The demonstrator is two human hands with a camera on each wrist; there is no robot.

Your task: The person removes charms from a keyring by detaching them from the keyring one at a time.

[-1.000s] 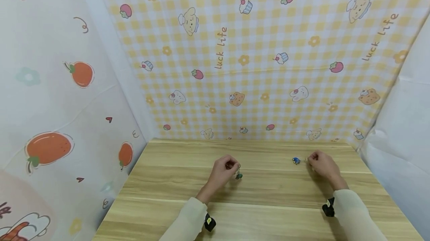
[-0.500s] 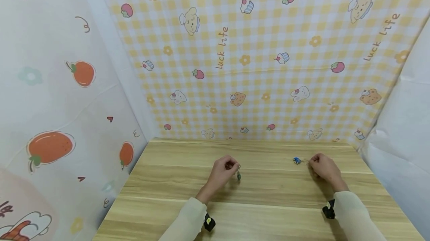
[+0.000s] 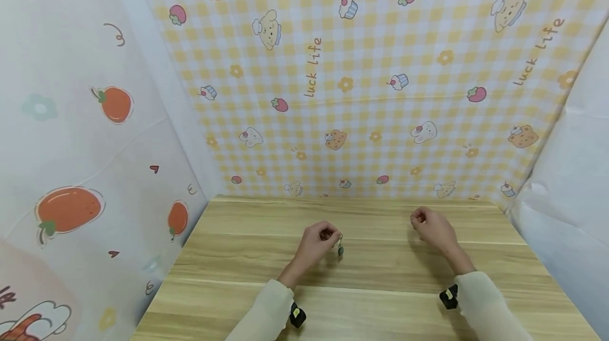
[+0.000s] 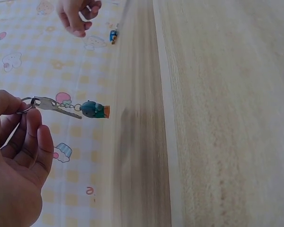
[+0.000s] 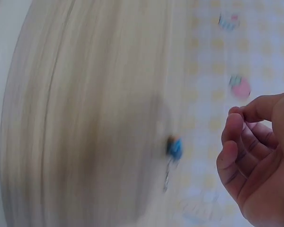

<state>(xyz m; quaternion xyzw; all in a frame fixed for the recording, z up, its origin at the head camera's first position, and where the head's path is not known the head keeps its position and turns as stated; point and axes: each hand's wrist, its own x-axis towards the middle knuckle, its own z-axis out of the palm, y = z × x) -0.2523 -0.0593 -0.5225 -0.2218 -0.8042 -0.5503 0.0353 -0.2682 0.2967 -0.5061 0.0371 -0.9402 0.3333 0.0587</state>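
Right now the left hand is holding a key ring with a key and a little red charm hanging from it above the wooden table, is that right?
Not quite: the charm is teal green with an orange end, not red, as the left wrist view shows. The rest stands: the left hand holds the key ring, with the key and charm hanging from it above the wooden table.
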